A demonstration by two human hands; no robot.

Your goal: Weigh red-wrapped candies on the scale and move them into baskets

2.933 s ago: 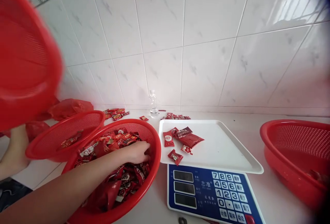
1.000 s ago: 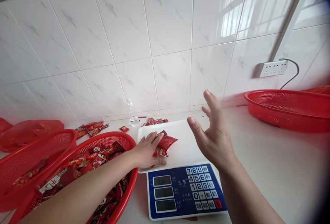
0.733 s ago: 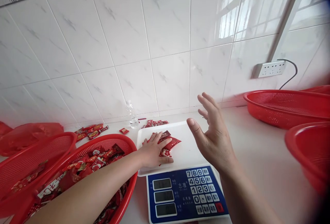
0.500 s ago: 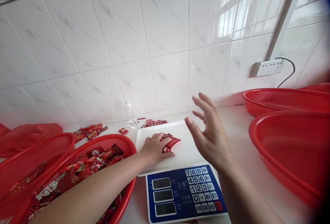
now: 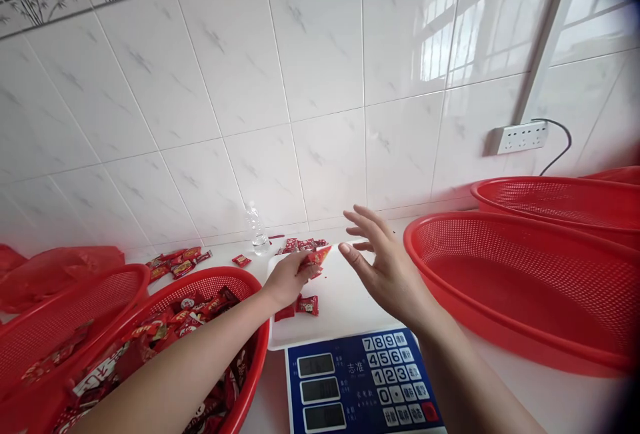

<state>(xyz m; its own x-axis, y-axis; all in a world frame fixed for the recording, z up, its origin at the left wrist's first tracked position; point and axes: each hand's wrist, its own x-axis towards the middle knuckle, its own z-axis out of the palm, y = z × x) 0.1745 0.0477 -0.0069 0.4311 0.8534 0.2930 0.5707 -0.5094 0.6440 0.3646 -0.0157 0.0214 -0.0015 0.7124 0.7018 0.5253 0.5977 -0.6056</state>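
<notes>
My left hand (image 5: 289,279) is closed around a small red candy packet (image 5: 320,257), raised over the left part of the white scale tray (image 5: 345,304). Below that hand, a few more red wrapped candies (image 5: 307,305) lie on the tray. To the right, my right hand (image 5: 383,264) is open with its fingers spread, holding nothing, above the tray's right side. The blue keypad panel (image 5: 355,381) of the scale faces me in front of the tray. My left forearm passes over a red basket (image 5: 255,347) full of wrapped candies (image 5: 190,314).
A large red basket (image 5: 500,227) stands right of the scale, with another (image 5: 540,187) behind it. Left stand another red basket (image 5: 135,281) and a red bag (image 5: 65,274). A clear bottle (image 5: 257,231) and loose candies (image 5: 183,262) lie near the wall, which carries a socket strip (image 5: 523,138).
My left hand has lifted a packet off the tray, leaving a few candies there. My right hand has moved slightly left and down. The near right basket now sits further left, beside the scale.
</notes>
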